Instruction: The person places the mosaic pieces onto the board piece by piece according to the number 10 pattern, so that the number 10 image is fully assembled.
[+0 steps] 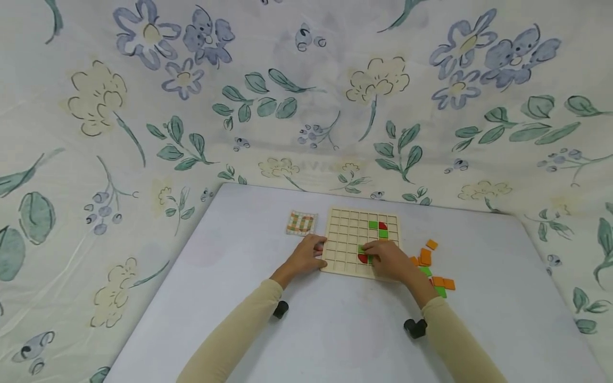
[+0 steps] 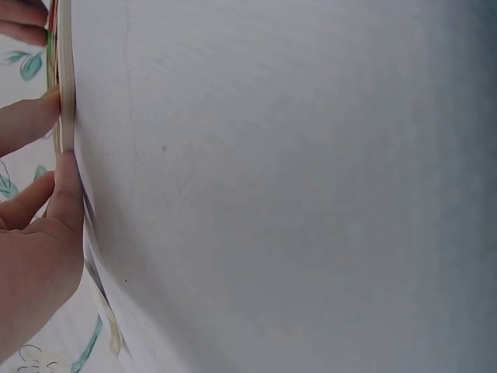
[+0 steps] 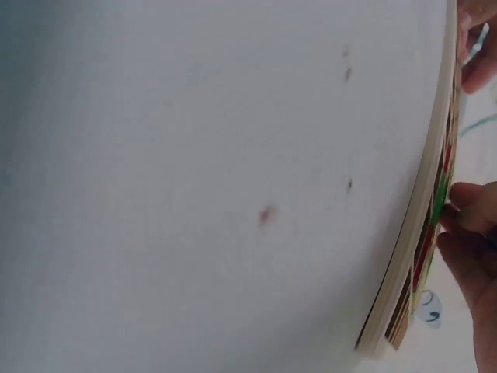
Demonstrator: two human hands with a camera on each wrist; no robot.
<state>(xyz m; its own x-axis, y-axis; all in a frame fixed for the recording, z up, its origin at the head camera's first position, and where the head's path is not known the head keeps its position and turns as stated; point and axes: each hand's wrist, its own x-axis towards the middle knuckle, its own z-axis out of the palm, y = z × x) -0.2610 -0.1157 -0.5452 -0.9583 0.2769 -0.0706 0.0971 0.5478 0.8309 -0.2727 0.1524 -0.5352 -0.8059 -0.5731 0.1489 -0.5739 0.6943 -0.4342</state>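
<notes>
A pale wooden grid board (image 1: 342, 239) lies on the table. My left hand (image 1: 305, 255) holds its left edge, with thumb and fingers (image 2: 68, 186) against the rim. Over the board's near right part is my right hand (image 1: 389, 259), its thumb and fingertips bent together at a green square tile (image 1: 361, 248). Just below that tile sits a red rounded tile (image 1: 363, 258), partly beside a green one that the hand covers. Farther back in the grid are a green tile (image 1: 373, 225), a red rounded tile (image 1: 382, 226) and another green tile (image 1: 383, 234).
A checked patterned card (image 1: 301, 223) lies left of the board. Loose orange tiles (image 1: 425, 257) and green tiles (image 1: 440, 292) are scattered to the right, several in all, some overlapping. Patterned cloth (image 1: 306, 106) hangs behind the white table (image 1: 230, 255).
</notes>
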